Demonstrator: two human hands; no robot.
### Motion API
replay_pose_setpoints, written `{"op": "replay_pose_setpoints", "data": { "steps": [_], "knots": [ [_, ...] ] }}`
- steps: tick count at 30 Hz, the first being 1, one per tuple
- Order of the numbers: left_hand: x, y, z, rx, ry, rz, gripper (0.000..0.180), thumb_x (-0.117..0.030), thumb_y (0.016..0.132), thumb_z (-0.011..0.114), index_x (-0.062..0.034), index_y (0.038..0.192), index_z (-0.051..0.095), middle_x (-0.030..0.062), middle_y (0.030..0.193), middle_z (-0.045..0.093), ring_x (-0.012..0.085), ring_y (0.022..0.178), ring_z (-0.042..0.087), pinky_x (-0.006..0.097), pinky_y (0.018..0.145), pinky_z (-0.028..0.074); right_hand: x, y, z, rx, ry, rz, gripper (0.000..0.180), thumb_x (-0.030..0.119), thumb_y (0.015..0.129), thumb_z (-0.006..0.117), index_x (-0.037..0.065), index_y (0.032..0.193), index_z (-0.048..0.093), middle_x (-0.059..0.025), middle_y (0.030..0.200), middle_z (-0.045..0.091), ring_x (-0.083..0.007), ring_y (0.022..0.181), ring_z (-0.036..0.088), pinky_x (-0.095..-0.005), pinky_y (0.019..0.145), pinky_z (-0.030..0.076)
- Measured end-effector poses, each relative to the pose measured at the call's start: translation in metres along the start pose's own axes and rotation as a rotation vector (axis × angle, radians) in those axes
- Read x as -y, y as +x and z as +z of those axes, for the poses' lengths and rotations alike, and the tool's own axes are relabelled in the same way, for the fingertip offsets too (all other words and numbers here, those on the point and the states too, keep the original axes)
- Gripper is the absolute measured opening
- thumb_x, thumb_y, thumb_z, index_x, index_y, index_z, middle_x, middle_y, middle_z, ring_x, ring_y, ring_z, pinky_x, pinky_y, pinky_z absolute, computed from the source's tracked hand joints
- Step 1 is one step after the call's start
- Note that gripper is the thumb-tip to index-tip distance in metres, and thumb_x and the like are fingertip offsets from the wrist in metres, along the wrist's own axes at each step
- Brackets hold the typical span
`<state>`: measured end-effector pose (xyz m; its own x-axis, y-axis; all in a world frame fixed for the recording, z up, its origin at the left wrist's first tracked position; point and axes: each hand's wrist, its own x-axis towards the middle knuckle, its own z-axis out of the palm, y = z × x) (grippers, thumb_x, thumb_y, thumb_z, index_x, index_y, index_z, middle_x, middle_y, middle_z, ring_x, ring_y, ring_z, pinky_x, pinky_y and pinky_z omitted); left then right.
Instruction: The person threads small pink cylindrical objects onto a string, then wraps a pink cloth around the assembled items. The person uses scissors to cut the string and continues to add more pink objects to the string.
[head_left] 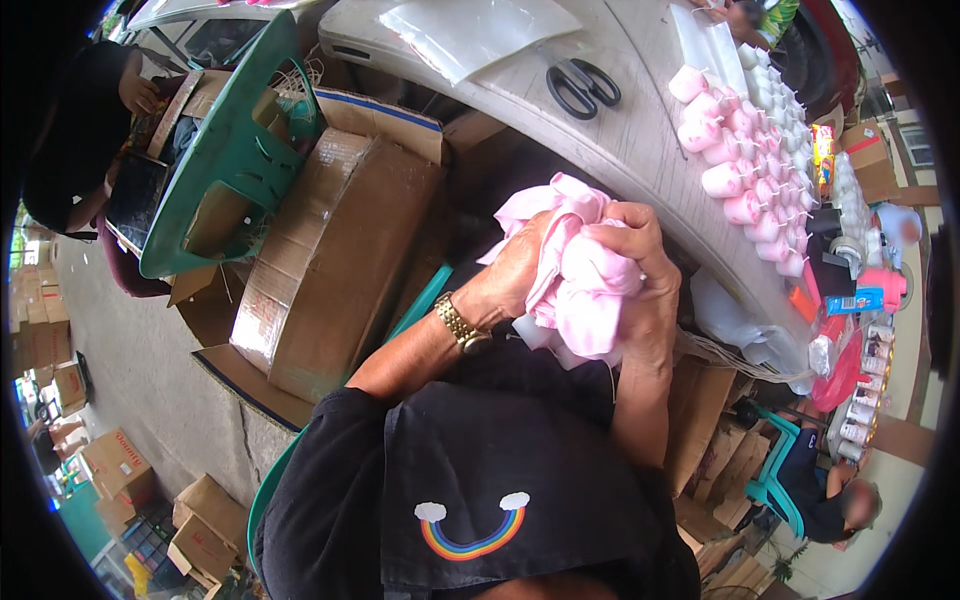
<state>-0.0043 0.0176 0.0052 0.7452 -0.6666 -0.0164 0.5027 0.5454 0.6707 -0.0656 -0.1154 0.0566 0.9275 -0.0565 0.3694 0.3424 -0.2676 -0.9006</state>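
We've got both hands — left hand (510, 275), right hand (650, 285) — in a closed grip on the pink cloth bundle (585, 270), bunched tight so it keeps shape. Finished pink rolls (735, 165) sit lined up at 2 o'clock on the tabletop (620, 140) — scissors (583, 85) at 12.

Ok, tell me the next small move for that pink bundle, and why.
Probably tuck the loose flap in and squeeze the pink cloth tighter. Both the left hand and the right hand grip it, yet a fold sticks out at the top, while the finished pink rolls on the table look compact and tied.
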Motion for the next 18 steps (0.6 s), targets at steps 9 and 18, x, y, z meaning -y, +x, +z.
{"op": "replay_pose_setpoints", "data": {
  "steps": [9,18],
  "knots": [
    [0.009,-0.005,-0.015,0.129,-0.034,0.015,0.034,-0.028,0.101,0.048,0.0011,0.115,0.059,0.0073,0.106,0.064,0.0133,0.093,0.061,0.029,0.084,0.051,-0.001,-0.008,-0.002,-0.184,0.596,0.271,0.016,0.004,0.091,0.064,0.000,0.106,0.066,-0.0044,0.101,0.065,-0.0102,0.086,0.062,-0.0228,0.074,0.050],
    [0.033,0.008,-0.031,0.335,-0.853,-0.353,0.040,-0.020,0.098,0.055,0.0017,0.131,0.052,0.0168,0.132,0.056,0.0272,0.120,0.058,0.043,0.104,0.048,-0.017,-0.018,-0.020,-0.223,0.782,0.204,0.059,0.033,0.091,0.058,-0.006,0.134,0.046,-0.0179,0.121,0.059,-0.0248,0.109,0.060,-0.0353,0.097,0.047]
  ]
}}
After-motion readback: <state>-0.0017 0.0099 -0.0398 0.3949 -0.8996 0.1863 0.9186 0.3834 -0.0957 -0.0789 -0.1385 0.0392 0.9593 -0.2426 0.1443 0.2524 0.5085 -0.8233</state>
